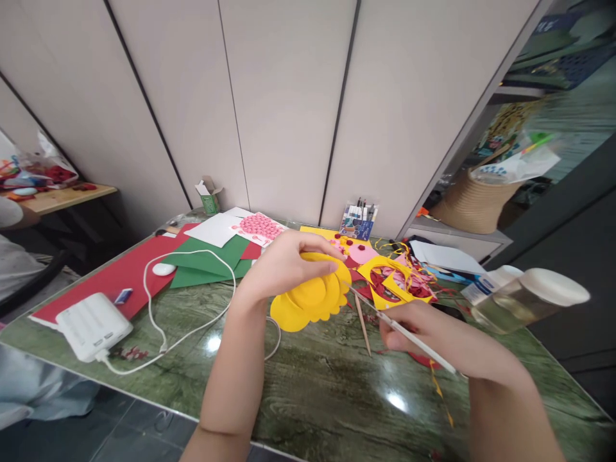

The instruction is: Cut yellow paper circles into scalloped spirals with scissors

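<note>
My left hand (pixel 289 263) pinches a yellow paper piece (pixel 312 298) near its top edge, above the table. Curved layers and a scalloped right edge show on this paper. Closed around a slim white-handled tool (pixel 418 343) is my right hand (pixel 411 324); the tool's thin metal tip points at the scalloped edge. Whether the tip touches the paper I cannot tell. Below the gap between my hands, a wooden stick (pixel 362 324) lies on the table. Behind my right hand are yellow paper cutouts (pixel 380 295) and red and pink scraps.
A white power bank (pixel 94 326) with a looping white cable (pixel 202 330) lies left, beside red paper (pixel 96 276) and green paper (pixel 206 260). A lidded clear container (pixel 524 301) is at the right. A marker pack (pixel 359 220) leans at the back. Another person's sleeve (pixel 14 247) shows far left.
</note>
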`<state>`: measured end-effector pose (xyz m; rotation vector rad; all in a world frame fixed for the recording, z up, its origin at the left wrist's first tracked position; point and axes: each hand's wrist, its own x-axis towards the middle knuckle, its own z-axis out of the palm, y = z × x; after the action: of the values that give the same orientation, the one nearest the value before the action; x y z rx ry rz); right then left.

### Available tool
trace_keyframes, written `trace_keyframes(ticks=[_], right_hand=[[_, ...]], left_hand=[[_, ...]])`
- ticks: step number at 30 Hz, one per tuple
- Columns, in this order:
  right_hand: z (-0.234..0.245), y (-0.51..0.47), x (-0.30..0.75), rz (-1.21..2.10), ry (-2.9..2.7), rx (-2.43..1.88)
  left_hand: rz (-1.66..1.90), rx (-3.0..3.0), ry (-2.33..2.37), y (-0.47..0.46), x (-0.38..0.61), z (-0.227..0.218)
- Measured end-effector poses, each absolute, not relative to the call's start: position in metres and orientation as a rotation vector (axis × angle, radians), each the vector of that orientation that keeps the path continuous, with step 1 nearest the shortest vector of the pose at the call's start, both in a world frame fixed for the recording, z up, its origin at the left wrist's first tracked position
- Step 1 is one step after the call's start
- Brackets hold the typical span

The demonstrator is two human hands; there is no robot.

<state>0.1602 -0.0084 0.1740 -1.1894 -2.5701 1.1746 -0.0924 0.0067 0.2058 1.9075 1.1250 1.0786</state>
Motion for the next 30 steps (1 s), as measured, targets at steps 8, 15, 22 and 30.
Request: trace_keyframes(ticks=[8,15,22,30], right_hand=[[0.164,-0.008,0.159,1.358,-2.239,-0.884],[0.157,-0.007,0.155,1.384,-2.106,-0.686],[0.151,-0.008,0.151,1.197,-2.072,-0.792],[0.148,-0.01,0.145,1.158,-2.001,-0.843]], left_hand=[[1.456,1.437,0.834,0.011,-0.069,0.201],[1.665,1.239,0.736,0.008,-0.042,0.195],[1.773,1.182,0.761,0.004,-0.027,0.19],[1.806,1.063,0.719,0.002,-0.017,0.186]])
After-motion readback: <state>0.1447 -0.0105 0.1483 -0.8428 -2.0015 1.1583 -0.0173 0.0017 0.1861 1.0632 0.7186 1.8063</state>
